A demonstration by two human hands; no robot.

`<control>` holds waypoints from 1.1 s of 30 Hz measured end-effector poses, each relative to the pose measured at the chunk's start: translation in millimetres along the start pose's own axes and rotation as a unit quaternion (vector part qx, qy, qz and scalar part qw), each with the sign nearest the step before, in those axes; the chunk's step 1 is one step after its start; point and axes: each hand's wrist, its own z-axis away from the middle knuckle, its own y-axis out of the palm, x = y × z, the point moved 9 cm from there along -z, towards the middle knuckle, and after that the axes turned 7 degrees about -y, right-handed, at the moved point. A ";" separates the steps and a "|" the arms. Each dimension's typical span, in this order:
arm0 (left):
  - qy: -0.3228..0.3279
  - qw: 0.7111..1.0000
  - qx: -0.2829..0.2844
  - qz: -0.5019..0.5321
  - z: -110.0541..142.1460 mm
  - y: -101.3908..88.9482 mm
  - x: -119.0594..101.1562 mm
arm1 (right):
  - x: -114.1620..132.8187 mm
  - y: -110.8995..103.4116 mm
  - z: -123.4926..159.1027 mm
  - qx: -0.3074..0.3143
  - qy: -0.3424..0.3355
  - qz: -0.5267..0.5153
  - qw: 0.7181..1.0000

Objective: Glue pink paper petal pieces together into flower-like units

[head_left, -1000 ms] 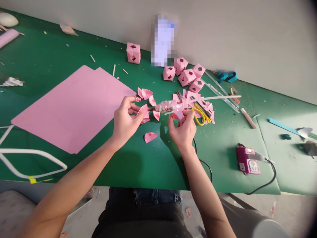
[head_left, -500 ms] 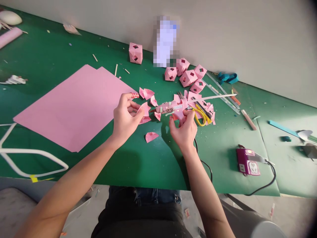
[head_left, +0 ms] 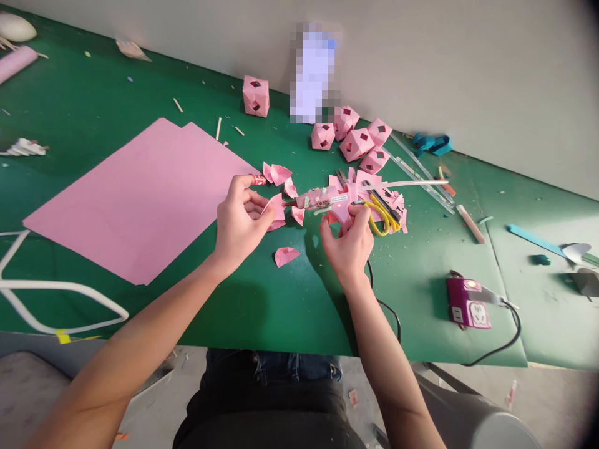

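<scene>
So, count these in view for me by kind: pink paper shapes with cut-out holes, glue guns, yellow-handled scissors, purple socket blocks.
Holed pink shapes: 6
Glue gun: 1
Yellow-handled scissors: 1
Purple socket block: 1
Total: 9

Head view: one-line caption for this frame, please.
Right hand points a pink glue gun at a paper piece pinched in the left hand.

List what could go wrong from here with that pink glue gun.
The pink glue gun has its nozzle at the folded pink paper piece, close to the fingertips of the left hand; if hot, it could burn them. The long whitish stick jutting from its back might brush the pink paper scraps. The black cord near the right forearm could catch.
</scene>
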 end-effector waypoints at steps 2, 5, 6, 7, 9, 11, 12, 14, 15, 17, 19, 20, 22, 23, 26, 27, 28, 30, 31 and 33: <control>-0.003 1.000 0.004 -0.002 -0.1 1.0 0.4 | 0.0 -1.0 -0.1 -0.003 0.001 0.002 1.000; -0.010 1.000 0.007 -0.003 -0.6 2.1 2.3 | 0.1 -1.1 -0.1 -0.002 -0.001 0.008 1.000; -0.012 1.000 0.007 -0.003 -0.7 2.3 3.0 | -0.1 -1.0 0.0 -0.001 -0.001 0.010 1.000; -0.013 1.000 0.008 -0.002 -0.7 2.5 3.5 | -0.6 -0.9 0.1 -0.002 -0.001 0.012 1.000; -0.015 1.000 0.010 0.000 -0.6 2.9 4.2 | -1.7 -0.8 0.3 -0.005 -0.001 0.012 1.000; -0.018 1.000 0.015 0.005 -0.3 4.0 4.7 | -3.0 -0.7 0.4 -0.011 0.000 0.008 1.000; -0.020 1.000 0.017 0.009 -0.2 4.6 4.9 | -3.7 -0.5 0.4 -0.012 0.000 0.007 1.000; -0.029 0.999 0.024 0.018 -0.2 5.9 5.9 | -5.3 -0.2 0.3 -0.013 0.003 0.007 1.000; -0.032 0.999 0.026 0.022 -0.4 6.4 6.4 | -6.3 -0.3 0.3 -0.014 0.006 0.008 1.000; -0.037 0.999 0.027 0.022 -1.0 6.6 7.1 | -7.8 -0.7 0.1 -0.015 0.013 0.006 1.000; -0.035 0.999 0.024 0.017 -2.1 5.8 7.4 | -8.3 -2.1 -0.1 -0.020 0.016 0.000 1.000; -0.033 0.999 0.021 0.015 -2.8 5.1 7.5 | -7.8 -2.9 -0.2 -0.023 0.015 -0.002 1.000; -0.027 0.999 0.015 0.010 -3.9 3.4 7.8 | -6.2 -3.7 -0.3 -0.024 0.010 -0.002 1.000; -0.024 1.000 0.011 0.007 -4.4 2.6 7.8 | -5.4 -3.6 -0.3 -0.022 0.007 0.001 1.000; -0.014 1.000 0.004 -0.002 -4.8 0.9 7.2 | -4.2 -1.7 0.0 -0.009 0.007 0.014 1.000; -0.012 1.000 0.004 -0.002 -4.6 0.9 7.0 | -3.9 -1.3 0.1 -0.007 0.007 0.017 1.000; -0.010 1.000 0.005 -0.001 -4.4 1.0 6.7 | -3.6 -1.2 0.1 -0.006 0.007 0.020 1.000; -0.010 1.000 0.009 -0.002 -3.8 1.6 6.4 | -2.7 -1.4 0.0 -0.007 0.004 0.023 1.000; -0.011 1.000 0.012 -0.002 -3.5 2.1 6.2 | -2.3 -1.5 -0.1 -0.007 0.003 0.024 1.000; -0.011 1.000 0.015 -0.002 -3.1 2.6 5.6 | -1.4 -1.9 -0.2 -0.008 -0.002 0.027 1.000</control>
